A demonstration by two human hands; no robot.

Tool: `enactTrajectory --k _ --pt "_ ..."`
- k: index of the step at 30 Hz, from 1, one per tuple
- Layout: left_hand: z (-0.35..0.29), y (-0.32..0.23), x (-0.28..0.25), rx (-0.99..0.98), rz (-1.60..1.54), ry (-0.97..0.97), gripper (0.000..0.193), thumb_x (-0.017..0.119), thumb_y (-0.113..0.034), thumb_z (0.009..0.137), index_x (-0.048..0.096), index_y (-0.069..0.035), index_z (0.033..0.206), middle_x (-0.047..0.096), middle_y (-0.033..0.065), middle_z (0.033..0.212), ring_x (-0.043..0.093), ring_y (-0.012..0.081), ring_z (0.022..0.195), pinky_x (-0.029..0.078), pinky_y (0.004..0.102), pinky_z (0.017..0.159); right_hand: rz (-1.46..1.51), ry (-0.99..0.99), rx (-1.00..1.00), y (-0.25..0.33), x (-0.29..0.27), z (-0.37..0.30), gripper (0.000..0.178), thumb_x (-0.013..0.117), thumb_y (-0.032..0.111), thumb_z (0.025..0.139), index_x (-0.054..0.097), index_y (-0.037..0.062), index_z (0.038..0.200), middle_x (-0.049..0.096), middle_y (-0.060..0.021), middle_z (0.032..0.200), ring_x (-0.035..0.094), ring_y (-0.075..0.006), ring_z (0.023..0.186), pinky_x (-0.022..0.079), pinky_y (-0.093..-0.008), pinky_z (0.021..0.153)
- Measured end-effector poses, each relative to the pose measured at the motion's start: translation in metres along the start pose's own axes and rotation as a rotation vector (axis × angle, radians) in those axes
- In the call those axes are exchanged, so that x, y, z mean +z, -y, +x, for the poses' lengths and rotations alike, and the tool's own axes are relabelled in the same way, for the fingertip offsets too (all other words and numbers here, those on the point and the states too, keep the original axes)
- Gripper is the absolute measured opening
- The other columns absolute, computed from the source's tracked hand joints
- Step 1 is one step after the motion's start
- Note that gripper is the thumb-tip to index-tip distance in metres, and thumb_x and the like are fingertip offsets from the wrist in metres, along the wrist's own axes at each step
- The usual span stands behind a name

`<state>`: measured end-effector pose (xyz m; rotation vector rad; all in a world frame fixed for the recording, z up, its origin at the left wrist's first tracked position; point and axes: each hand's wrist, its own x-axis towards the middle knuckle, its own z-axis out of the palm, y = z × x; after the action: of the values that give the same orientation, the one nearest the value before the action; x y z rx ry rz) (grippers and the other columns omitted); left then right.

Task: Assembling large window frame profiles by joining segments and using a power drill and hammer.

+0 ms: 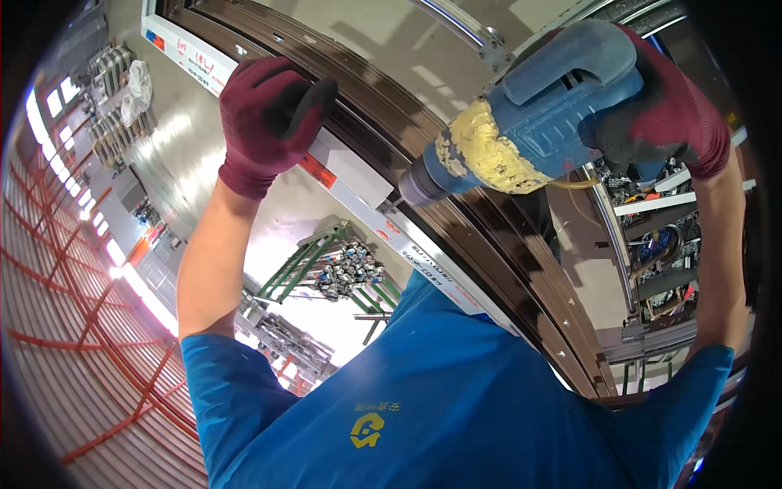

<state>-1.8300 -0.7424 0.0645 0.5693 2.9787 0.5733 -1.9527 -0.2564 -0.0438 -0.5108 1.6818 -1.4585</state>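
My right hand (pixel 664 114), in a maroon and black glove, grips a blue power drill (pixel 546 122) with a rough yellow patch around its front. The drill points down and left; its chuck (pixel 420 184) ends beside a pale rectangular block (pixel 352 178) on a long profile covered with white printed film (pixel 423 259). My left hand (pixel 269 122), gloved alike, is closed over that profile just above the block, its thumb across the top. What lies inside its fingers is hidden. Dark brown grooved profiles (pixel 391 122) run diagonally alongside, under the drill.
A green rack (pixel 305 265) with bundled metal pieces stands below left. Shelving with assorted parts (pixel 664 244) is at the right, beyond a curved metal rail (pixel 611 236). A clear plastic bag (pixel 137 94) and stacked metal parts (pixel 106 73) lie at the far left.
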Motion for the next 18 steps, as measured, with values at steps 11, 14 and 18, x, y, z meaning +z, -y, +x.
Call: enactTrajectory --k 11,14,18 --pt "-0.001 0.001 0.002 0.039 -0.002 -0.044 0.015 0.080 -0.009 0.078 0.068 -0.003 0.073 0.063 0.0103 0.073 0.057 0.0306 0.069 0.046 0.0366 0.069 0.062 0.125 -0.065 -0.016 0.010 0.013 0.101 0.091 0.035 0.071 0.046 0.0010 0.154 0.064 -0.0153 0.140 0.064 -0.0266 0.126 0.052 -0.0424 0.107" --pt "-0.003 0.000 -0.002 0.004 -0.002 0.009 0.009 0.076 -0.005 0.078 0.070 0.002 0.080 0.066 0.0140 0.080 0.059 0.0315 0.075 0.049 0.0359 0.073 0.084 0.151 -0.085 -0.033 0.001 0.004 0.100 0.091 0.033 0.070 0.047 0.0012 0.154 0.064 -0.0151 0.140 0.064 -0.0267 0.126 0.052 -0.0424 0.107" --pt "-0.001 0.000 0.000 0.063 -0.020 0.001 0.008 0.075 -0.003 0.076 0.069 0.002 0.079 0.064 0.0147 0.080 0.058 0.0324 0.073 0.048 0.0362 0.071 0.114 0.186 -0.113 -0.046 -0.003 0.009 0.099 0.092 0.030 0.069 0.047 0.0016 0.153 0.064 -0.0148 0.140 0.064 -0.0269 0.125 0.052 -0.0423 0.107"
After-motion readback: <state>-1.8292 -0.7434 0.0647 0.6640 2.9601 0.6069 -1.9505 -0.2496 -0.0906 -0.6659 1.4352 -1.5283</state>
